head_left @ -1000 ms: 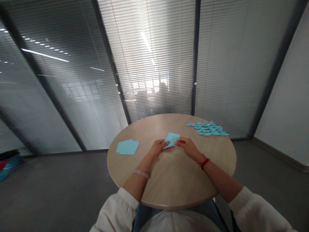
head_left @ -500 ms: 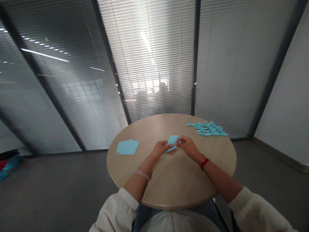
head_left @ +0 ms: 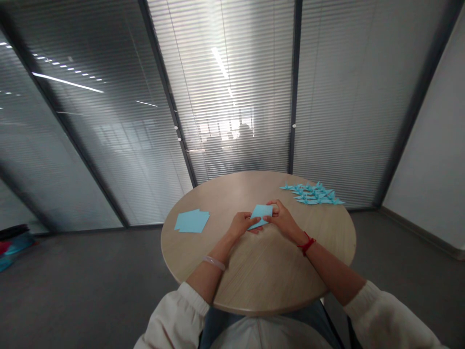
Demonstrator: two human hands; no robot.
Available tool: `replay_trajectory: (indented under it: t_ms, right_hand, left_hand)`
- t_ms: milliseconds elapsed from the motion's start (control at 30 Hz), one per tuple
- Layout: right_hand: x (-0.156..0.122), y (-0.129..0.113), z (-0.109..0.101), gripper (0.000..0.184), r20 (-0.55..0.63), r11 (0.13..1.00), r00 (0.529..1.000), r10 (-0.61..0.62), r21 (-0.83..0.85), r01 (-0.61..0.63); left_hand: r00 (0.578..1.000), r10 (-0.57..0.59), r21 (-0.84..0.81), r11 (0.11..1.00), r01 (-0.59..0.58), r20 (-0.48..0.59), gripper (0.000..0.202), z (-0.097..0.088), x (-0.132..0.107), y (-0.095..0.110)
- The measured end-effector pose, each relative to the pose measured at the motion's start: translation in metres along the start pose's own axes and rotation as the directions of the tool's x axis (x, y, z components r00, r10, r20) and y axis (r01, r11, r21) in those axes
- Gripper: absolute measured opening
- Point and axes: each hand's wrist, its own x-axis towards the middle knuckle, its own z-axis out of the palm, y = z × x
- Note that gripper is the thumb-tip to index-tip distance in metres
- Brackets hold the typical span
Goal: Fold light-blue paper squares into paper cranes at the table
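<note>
Both hands hold a folded piece of light blue paper [head_left: 260, 214] just above the middle of the round wooden table [head_left: 261, 276]. My left hand [head_left: 240, 224] pinches its lower left edge. My right hand [head_left: 281, 218] grips its right side, with the fingers curled over the paper. A small stack of flat blue paper squares [head_left: 192, 221] lies to the left of my left hand. Several folded blue paper cranes [head_left: 311, 194] lie in a group at the far right of the table, beyond my right hand.
The table's round edge curves close to my body. Grey floor surrounds it. Behind it stand glass partitions with blinds [head_left: 232, 97]. A white wall [head_left: 428, 145] is at the right. Coloured bags [head_left: 12, 249] lie on the floor at the far left.
My right hand has moved up and left, closer to the paper, and its fingers now curl over the right side. The folded paper sits more level. The stack and cranes have not moved.
</note>
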Motion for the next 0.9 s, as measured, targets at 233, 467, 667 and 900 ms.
replay_trajectory:
  t_ms: [233,467,667,900]
  right_hand:
    - [0.0014,0.0044,-0.0011,0.050,0.019,1.000,1.000,-0.012,-0.013,0.013]
    - [0.0014,0.0034,0.0000,0.047,-0.001,0.999,0.999,-0.035,0.000,0.035]
    - [0.0006,0.0010,0.0008,0.043,-0.008,0.993,1.000,-0.024,-0.120,0.023]
    - [0.0033,0.0037,-0.0047,0.043,-0.122,0.986,0.991,-0.060,-0.161,0.040]
  left_hand:
    - [1.000,0.021,0.041,0.999,-0.020,-0.015,0.033,-0.0018,0.0028,-0.0030]
    - [0.999,0.039,0.030,0.999,-0.039,-0.022,0.031,-0.0028,0.0036,-0.0035]
    - [0.999,0.043,0.086,0.995,-0.043,0.010,0.032,-0.0009,0.0019,-0.0045]
    - [0.996,0.084,-0.050,0.995,-0.082,0.037,0.038,-0.0017,0.0022,-0.0026]
